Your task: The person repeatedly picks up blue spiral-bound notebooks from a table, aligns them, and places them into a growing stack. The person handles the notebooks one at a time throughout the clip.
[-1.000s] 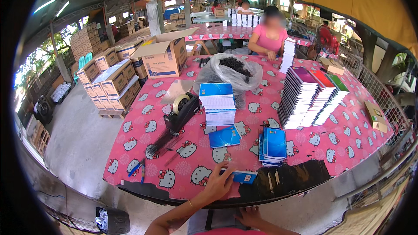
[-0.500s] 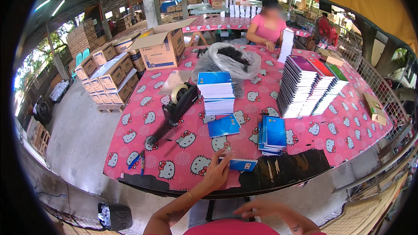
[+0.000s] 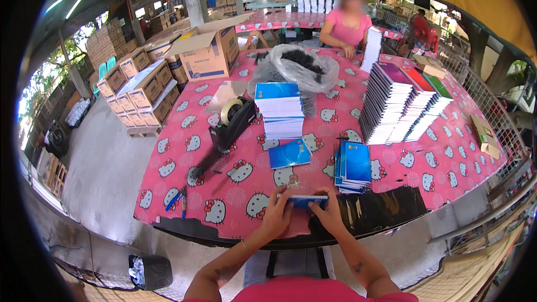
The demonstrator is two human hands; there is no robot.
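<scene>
Between my two hands, over the near edge of the table, is a small blue notebook (image 3: 305, 202). My left hand (image 3: 277, 210) grips its left end and my right hand (image 3: 329, 211) its right end, thumbs on the near side. Beyond my hands a single blue notebook (image 3: 290, 154) lies flat on the table. A short pile of blue spiral notebooks (image 3: 354, 162) stands to its right. Farther back rises a tall stack of blue-covered notebooks (image 3: 279, 109). Black spiral binding coils (image 3: 208, 166) lie on the left.
A black tape dispenser (image 3: 234, 123), blue pens (image 3: 174, 200) and a clear bag of black coils (image 3: 296, 67) share the pink patterned table (image 3: 224, 212). Tall notebook stacks (image 3: 386, 103) stand at right, an open carton (image 3: 210, 50) far left. A person (image 3: 347, 25) works across the table.
My right hand has come up from below the table edge and taken the notebook's right end. My left hand still holds the notebook, now turned more level and slightly higher.
</scene>
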